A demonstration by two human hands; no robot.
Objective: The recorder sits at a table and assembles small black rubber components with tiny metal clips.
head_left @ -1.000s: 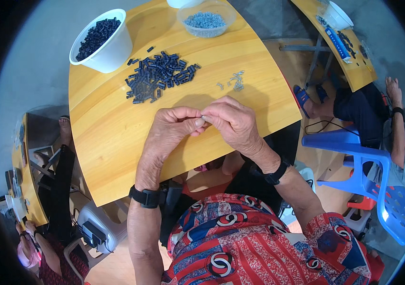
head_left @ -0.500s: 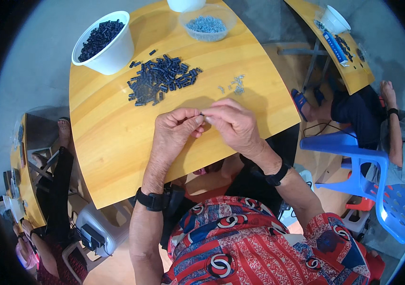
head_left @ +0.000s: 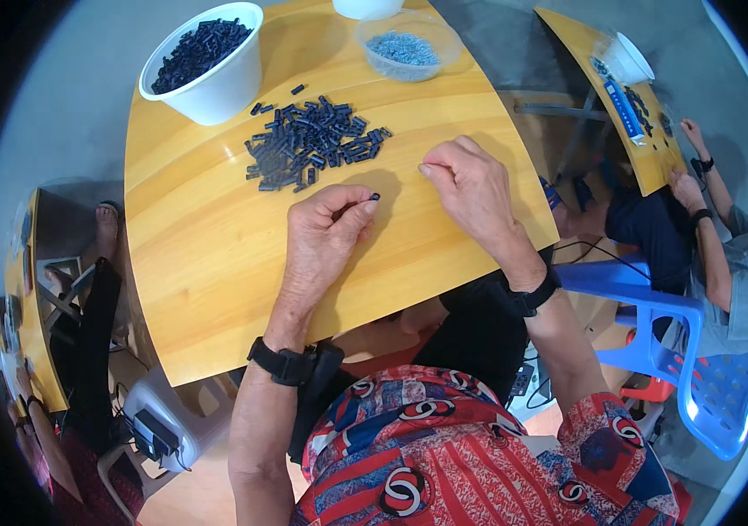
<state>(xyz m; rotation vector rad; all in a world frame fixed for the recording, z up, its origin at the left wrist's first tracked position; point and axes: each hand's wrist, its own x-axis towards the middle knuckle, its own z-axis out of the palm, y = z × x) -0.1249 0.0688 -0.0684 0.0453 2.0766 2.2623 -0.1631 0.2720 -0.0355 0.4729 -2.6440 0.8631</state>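
Note:
My left hand [head_left: 323, 232] is closed above the near part of the yellow table, pinching a small black tubular piece [head_left: 375, 197] that pokes out past the thumb and forefinger. To its right my right hand [head_left: 477, 188] hovers apart, thumb and forefinger pressed together; whatever they hold, if anything, is too small to make out. Beyond the left hand lies a loose pile of short black tubular pieces [head_left: 317, 140]. The small clear or silvery pieces that lay on the table are now hidden by my right hand.
A white tub [head_left: 216, 98] heaped with black pieces stands at the far left of the table [head_left: 207, 263]. A clear bowl [head_left: 453, 57] of small silvery pieces sits at the far edge beside another white tub [head_left: 365, 7]. People sit at tables either side; a blue plastic chair [head_left: 654, 307] is at right.
My hands have parted. The right hand has moved up and to the right, over the small silvery pieces, while the left keeps the black piece. The view has shifted slightly.

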